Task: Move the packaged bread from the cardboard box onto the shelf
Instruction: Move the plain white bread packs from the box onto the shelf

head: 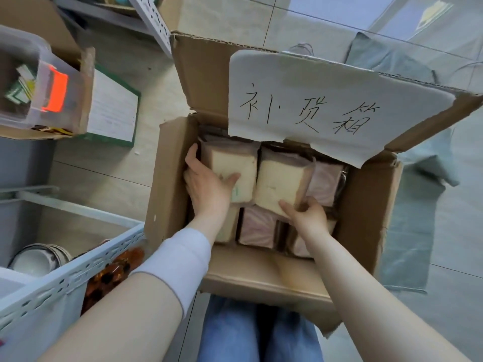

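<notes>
**Soft loaves, both hands in the box**

The cardboard box (172, 163) sits open on the floor, its far flap at 12 o'clock carrying a handwritten paper label (308, 105). Inside, several packs of sliced bread stand on end. The left hand (206, 189) cups the pack at 10 o'clock (235, 165) — fingers spread along its outer side, thumb across the front. The right hand (305, 212) pinches the lower corner of the middle pack (279, 184), fingers curled behind it.

These packs probably weigh little and crush easily; the film wrap looks slick. Better to hold across the broad flat faces with an open palm than to squeeze a corner. The white perforated shelf (78, 273) lies at 8 o'clock, beside the box.
</notes>
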The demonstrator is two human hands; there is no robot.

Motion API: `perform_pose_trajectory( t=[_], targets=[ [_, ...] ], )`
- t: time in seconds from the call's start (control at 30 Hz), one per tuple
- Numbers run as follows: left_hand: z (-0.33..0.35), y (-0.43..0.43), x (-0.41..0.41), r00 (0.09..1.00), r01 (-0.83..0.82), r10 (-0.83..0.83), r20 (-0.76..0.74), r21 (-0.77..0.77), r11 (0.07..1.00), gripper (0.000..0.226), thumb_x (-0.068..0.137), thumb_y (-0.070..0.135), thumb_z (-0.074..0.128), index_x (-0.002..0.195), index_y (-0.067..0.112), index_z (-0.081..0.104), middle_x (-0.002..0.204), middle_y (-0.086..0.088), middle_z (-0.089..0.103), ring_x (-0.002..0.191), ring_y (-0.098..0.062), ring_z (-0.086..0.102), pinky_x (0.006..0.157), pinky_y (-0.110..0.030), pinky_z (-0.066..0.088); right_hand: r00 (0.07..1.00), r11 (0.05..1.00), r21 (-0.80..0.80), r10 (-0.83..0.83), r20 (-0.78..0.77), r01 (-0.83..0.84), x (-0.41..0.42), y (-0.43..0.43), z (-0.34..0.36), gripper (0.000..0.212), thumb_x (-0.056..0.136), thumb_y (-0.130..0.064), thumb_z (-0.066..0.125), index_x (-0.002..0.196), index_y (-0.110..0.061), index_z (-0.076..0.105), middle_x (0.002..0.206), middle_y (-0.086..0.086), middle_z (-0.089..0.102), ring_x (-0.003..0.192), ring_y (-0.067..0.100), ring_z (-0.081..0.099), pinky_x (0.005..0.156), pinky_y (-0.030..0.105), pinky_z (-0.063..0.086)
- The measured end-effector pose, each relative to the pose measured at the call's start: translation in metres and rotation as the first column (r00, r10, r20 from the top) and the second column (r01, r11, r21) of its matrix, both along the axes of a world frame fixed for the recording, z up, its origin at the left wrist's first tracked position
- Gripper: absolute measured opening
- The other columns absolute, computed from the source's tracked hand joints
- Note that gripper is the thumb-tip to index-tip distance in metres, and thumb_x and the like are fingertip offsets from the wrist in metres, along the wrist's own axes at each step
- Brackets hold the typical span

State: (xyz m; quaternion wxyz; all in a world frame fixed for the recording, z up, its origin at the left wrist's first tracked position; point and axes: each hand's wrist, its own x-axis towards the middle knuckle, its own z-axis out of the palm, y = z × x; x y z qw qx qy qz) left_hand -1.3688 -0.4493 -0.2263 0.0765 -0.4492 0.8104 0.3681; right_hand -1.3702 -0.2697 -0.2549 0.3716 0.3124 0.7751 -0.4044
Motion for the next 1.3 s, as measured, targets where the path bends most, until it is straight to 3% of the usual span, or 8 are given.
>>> perform_pose_trajectory(
  t=[0.2,0.37,0.6,0.77,0.93,1.07,1.17,1.3],
  targets=[
    [0.034,-0.007,0.03,1.0,-0.019,0.013,0.027,0.234,0.972,0.056,0.078,0.029,0.072,0.123,0.007,0.047,0.127,-0.009,0.053,0.115,-0.024,0.052,0.097,-0.036,0.043,0.998,0.998,-0.066,-0.018,0.064,0.022,0.027,0.048,0.04,0.039,0.072,-0.029,0.078,0.1,-0.014,0.056,0.103,0.003,0.061,0.096,0.025,0.063,0.088,0.045,0.053],
    [0.103,-0.002,0.081,0.975,-0.111,0.168,-0.147,0.334,0.936,0.037,0.082,0.033,0.067,0.113,0.016,0.054,0.097,0.013,0.057,0.091,-0.006,0.054,0.063,-0.006,0.041,1.0,0.994,-0.113,-0.01,-0.026,0.007,0.061,0.08,0.097,0.019,0.072,-0.017,0.078,0.082,-0.016,0.061,0.09,0.007,0.067,0.076,0.018,0.065,0.072,0.033,0.057],
    [0.203,0.019,0.194,0.861,-0.217,0.381,-0.337,0.434,0.874,0.02,0.08,0.032,0.069,0.097,0.029,0.058,0.102,0.008,0.065,0.103,-0.017,0.062,0.083,-0.034,0.053,0.975,0.958,-0.243,0.109,-0.194,-0.155,0.12,0.114,0.175,0.038,0.069,-0.023,0.079,0.101,-0.007,0.065,0.086,0.001,0.071,0.077,0.014,0.068,0.068,0.023,0.053],
    [0.309,0.03,0.293,0.73,-0.294,0.463,-0.503,0.382,0.876,0.02,0.077,0.036,0.07,0.095,0.034,0.06,0.102,0.014,0.066,0.1,-0.006,0.062,0.074,-0.018,0.054,0.925,0.909,-0.294,0.194,-0.328,-0.295,0.169,0.115,0.272,0.015,0.071,-0.02,0.078,0.076,-0.017,0.065,0.079,0.005,0.068,0.077,0.023,0.063,0.075,0.035,0.052],
    [0.416,0.021,0.391,0.581,-0.404,0.497,-0.645,0.303,0.863,0.02,0.078,0.033,0.07,0.094,0.027,0.06,0.098,0.01,0.067,0.096,-0.01,0.064,0.077,-0.02,0.052,0.805,0.794,-0.29,0.372,-0.462,-0.534,0.218,0.073,0.377,0.016,0.072,-0.03,0.076,0.082,-0.028,0.063,0.09,0.0,0.069,0.088,0.023,0.066,0.08,0.041,0.056],
    [0.477,-0.001,0.477,0.518,-0.496,0.473,-0.713,0.2,0.845,0.025,0.079,0.033,0.07,0.097,0.019,0.06,0.093,0.005,0.067,0.085,-0.01,0.064,0.073,-0.026,0.051,0.69,0.655,-0.314,0.453,-0.565,-0.687,0.27,0.023,0.44,0.029,0.076,-0.026,0.073,0.101,-0.014,0.064,0.095,0.005,0.069,0.086,0.023,0.065,0.072,0.034,0.054],
    [0.511,-0.022,0.551,0.483,-0.557,0.448,-0.752,0.13,0.82,0.021,0.077,0.038,0.07,0.09,0.026,0.059,0.09,0.011,0.066,0.085,-0.006,0.064,0.075,-0.026,0.051,0.606,0.538,-0.331,0.485,-0.63,-0.775,0.32,-0.025,0.475,0.016,0.077,-0.021,0.073,0.089,-0.014,0.065,0.087,0.005,0.069,0.082,0.023,0.066,0.079,0.037,0.056],
    [0.541,-0.053,0.661,0.393,-0.646,0.484,-0.782,0.139,0.75,0.026,0.072,0.047,0.069,0.088,0.03,0.06,0.093,0.01,0.068,0.089,-0.006,0.066,0.08,-0.03,0.052,0.522,0.405,-0.347,0.497,-0.694,-0.846,0.405,-0.097,0.507,0.011,0.077,-0.017,0.072,0.079,-0.023,0.064,0.074,-0.006,0.069,0.066,0.006,0.067,0.063,0.017,0.055]
  ],
)
